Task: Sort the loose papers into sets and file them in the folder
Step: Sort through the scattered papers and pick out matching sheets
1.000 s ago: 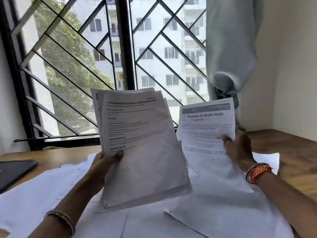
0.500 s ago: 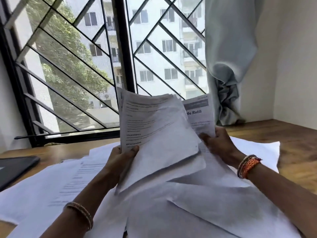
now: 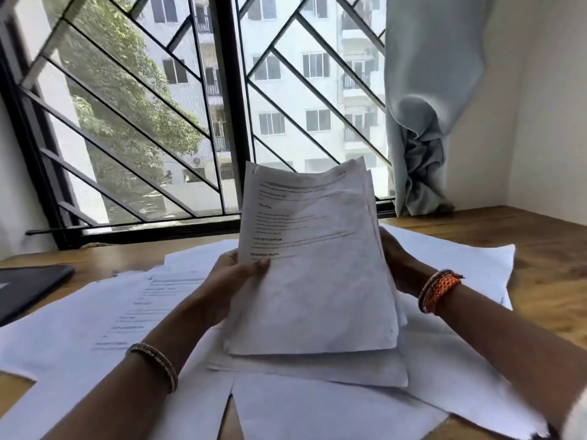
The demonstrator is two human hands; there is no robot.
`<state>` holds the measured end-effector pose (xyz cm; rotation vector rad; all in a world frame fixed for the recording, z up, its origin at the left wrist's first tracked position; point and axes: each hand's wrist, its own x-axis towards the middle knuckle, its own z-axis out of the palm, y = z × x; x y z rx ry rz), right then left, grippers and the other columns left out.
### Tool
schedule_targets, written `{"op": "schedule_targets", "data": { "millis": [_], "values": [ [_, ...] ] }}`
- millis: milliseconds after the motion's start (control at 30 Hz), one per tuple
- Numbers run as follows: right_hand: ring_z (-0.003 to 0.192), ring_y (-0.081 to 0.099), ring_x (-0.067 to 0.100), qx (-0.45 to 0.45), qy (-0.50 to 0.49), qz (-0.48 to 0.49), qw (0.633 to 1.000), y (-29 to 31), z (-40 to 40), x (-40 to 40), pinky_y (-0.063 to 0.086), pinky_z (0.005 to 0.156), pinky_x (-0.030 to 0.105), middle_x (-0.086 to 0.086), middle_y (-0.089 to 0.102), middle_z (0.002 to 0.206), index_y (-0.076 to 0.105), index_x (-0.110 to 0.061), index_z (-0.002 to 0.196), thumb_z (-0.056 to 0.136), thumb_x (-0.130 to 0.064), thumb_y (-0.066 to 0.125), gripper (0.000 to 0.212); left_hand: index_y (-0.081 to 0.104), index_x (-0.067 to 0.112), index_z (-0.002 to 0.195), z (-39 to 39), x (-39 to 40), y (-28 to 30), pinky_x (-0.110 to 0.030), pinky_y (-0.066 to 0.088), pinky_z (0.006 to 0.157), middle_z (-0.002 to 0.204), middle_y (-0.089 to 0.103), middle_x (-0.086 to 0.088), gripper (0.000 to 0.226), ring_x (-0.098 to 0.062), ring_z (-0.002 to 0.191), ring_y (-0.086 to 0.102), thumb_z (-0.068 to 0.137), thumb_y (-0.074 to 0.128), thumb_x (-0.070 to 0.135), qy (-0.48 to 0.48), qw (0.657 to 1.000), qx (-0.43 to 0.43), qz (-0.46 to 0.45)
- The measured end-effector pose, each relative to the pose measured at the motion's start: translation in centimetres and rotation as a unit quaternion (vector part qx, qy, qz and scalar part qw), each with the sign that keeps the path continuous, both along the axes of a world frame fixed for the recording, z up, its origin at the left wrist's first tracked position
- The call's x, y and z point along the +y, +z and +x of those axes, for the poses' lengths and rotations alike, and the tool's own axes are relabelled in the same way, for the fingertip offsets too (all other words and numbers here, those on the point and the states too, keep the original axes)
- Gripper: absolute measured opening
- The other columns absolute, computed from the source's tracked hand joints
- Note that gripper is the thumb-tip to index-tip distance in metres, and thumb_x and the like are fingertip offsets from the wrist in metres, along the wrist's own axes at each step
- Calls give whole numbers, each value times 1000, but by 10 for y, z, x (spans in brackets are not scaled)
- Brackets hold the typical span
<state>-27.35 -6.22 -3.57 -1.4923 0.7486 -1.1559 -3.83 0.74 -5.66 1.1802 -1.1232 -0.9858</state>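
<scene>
paper stack (image 3: 314,281) upright | left hand (image 3: 228,281) pinches left edge | right hand (image 3: 397,265) grips right edge

Loose sheets (image 3: 317,408) cover the near table (image 3: 540,242); its right corner lies bare.

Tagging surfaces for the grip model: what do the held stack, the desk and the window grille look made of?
Held stack: thin matte white paper, creased and curling. Desk: wood or wood-look laminate, brown grain, slight sheen. Window grille: probably black-painted metal, thin straight bars.
</scene>
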Motion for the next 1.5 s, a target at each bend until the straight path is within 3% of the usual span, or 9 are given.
{"op": "schedule_targets", "data": {
  "millis": [133, 267, 400, 500, 733, 867, 967, 1333, 1500],
  "values": [
    [114, 57, 28, 269, -164, -95, 944, 0, -39, -31, 44, 90, 36, 8, 64, 114, 59, -9, 116, 92, -54, 47, 52, 64, 7, 104, 20, -7, -1, -34, 57, 76, 92, 69, -10, 18, -22, 77, 66, 87, 62, 1, 140, 989, 14, -46],
    [140, 29, 29, 667, -142, -52, 729, -20, -74, -48, 25, 108, 47, 9, 29, 155, 31, -16, 146, 85, -72, 42, 84, 59, 7, 117, 47, -12, -8, -39, 50, 87, 108, 63, -13, 30, -27, 92, 60, 87, 64, 5, 238, 970, -39, -24],
    [112, 53, 33, 683, -185, -127, 695, -20, -59, -45, 41, 80, 37, 13, 56, 128, 54, -16, 116, 92, -58, 41, 51, 60, 8, 114, 55, -11, -16, -37, 50, 84, 104, 62, -11, 28, -28, 91, 60, 87, 64, 4, 247, 962, -114, 21],
    [114, 52, 35, 700, -171, -167, 673, -19, -51, -37, 42, 87, 36, 17, 55, 127, 49, -14, 121, 96, -36, 42, 34, 62, 9, 116, 50, -12, -17, -40, 52, 88, 105, 65, -12, 29, -30, 95, 62, 87, 64, 6, 224, 963, -148, 31],
    [112, 53, 40, 628, -262, -260, 685, -18, -56, -34, 44, 86, 38, 22, 56, 122, 13, -21, 151, 83, -2, 51, 80, 61, 10, 112, 40, -11, -17, -35, 51, 83, 104, 65, -11, 25, -28, 92, 62, 88, 63, 4, 199, 968, -150, 18],
    [84, 67, 24, 126, -117, -165, 971, 16, -54, -22, 53, 68, 27, 14, 70, 105, 56, -5, 122, 80, 15, 58, 47, 62, 10, 108, 44, -12, -19, -42, 53, 88, 103, 67, -13, 22, -30, 93, 64, 87, 65, 6, 204, 970, -134, 17],
    [73, 71, 19, -180, 3, -30, 983, 22, -50, -15, 57, 61, 29, 5, 74, 89, 55, -1, 121, 83, 13, 54, 40, 63, 14, 106, 45, -15, -21, -46, 54, 88, 101, 67, -11, 20, -31, 93, 65, 86, 66, 10, 220, 967, -128, 17],
    [69, 70, 24, -42, -11, 42, 998, -10, -44, -23, 57, 57, 31, 14, 74, 91, 64, 1, 114, 59, 0, 84, 58, 63, 21, 85, 26, -9, -14, -27, 50, 61, 83, 68, 1, 17, -19, 74, 64, 88, 63, 4, 211, 968, -89, -99],
    [71, 71, 25, -51, -4, 25, 998, -14, -44, -30, 56, 57, 30, 16, 73, 92, 70, -6, 103, 16, -36, 97, 96, 63, 17, 91, 25, -8, -10, -19, 52, 54, 85, 68, 0, 16, -17, 74, 63, 88, 62, 1, 200, 967, -87, -132]
  ]
}}
